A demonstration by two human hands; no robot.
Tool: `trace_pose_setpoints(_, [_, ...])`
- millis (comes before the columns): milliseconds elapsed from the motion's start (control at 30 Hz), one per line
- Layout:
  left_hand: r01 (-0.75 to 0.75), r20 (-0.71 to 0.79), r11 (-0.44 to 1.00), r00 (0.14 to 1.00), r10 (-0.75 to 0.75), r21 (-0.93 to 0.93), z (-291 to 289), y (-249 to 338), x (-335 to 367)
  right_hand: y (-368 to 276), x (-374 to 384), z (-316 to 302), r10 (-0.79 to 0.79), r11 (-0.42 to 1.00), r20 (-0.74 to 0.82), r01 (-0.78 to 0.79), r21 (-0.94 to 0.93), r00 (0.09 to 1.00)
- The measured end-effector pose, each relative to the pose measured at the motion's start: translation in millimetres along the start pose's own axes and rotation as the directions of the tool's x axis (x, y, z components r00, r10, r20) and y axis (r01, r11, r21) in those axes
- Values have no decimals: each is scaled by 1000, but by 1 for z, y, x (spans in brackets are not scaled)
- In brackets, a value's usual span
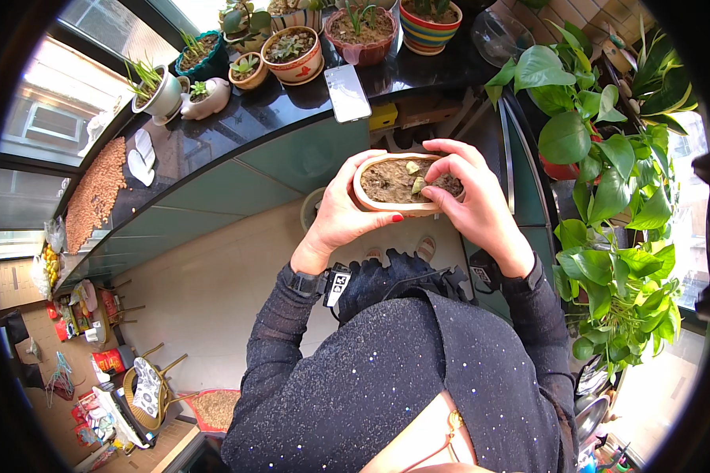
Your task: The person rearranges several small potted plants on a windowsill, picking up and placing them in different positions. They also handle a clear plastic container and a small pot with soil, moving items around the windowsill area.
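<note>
An oval planter [386, 206] with a pale rim and brown soil is held up in front of my body. My left hand [341, 206] grips its left end, thumb along the near side and fingers around the far side. Two small green succulent leaves lie on the soil: one loose leaf [412, 167] near the far rim, and another leaf [418, 185] nearer the middle. My right hand [481, 197] is over the planter's right end. Its thumb and forefinger are pinched together at the nearer leaf, and the other fingers are bent above the far rim.
A dark curved counter [237, 130] carries several potted succulents, a phone [346, 93], white gloves [141, 158] and spread brown pellets [95, 193]. A large leafy plant [599, 158] hangs at the right. On the tiled floor [205, 292], a chair [154, 394] stands at lower left.
</note>
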State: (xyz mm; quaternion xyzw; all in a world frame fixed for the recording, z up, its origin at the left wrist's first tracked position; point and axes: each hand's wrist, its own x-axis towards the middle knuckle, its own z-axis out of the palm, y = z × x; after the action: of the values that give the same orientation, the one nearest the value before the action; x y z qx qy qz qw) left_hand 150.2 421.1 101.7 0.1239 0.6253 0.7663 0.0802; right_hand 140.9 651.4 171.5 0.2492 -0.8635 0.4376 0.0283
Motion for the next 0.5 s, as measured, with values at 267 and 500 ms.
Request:
trace_pose_setpoints(267, [-3, -12, 999, 1000, 3, 36, 2, -1, 0, 7, 6, 3, -130, 968, -54, 115, -222, 990])
trace_pose_setpoints(500, [11, -19, 998, 1000, -10, 63, -1, -1, 1, 13, 5, 5, -63, 991, -78, 53, -125, 995])
